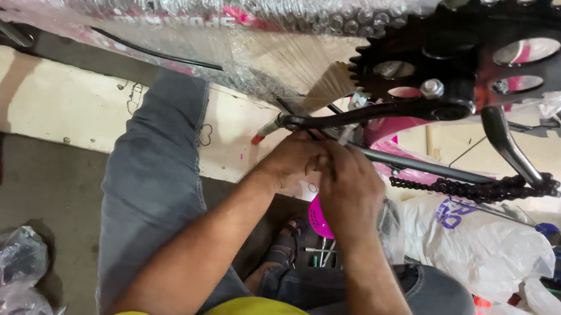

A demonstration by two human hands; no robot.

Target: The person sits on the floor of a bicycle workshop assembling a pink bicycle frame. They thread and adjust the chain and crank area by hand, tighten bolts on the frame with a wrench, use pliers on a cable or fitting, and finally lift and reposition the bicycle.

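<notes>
1. Under the chainring, both hands meet at a dark frame tube, knuckles to the camera.
2. Left hand: fingers curled against the tube near the crank arm; whether the grip closes on anything small cannot be told, fingertips hidden.
3. Right hand: clenched just beside the left, touching it; its fingers pinch at something on the tube, too hidden to name.
4. Chain hangs slack along the tube, off the chainring teeth, right of the hands.
5. Step, as judged: fitting or fastening a small part where the tube meets the crank area.
6. Next move likely calls for a steady two-hand hold and fine finger work; the slack chain and the bubble wrap sit close and could get in the way.
</notes>
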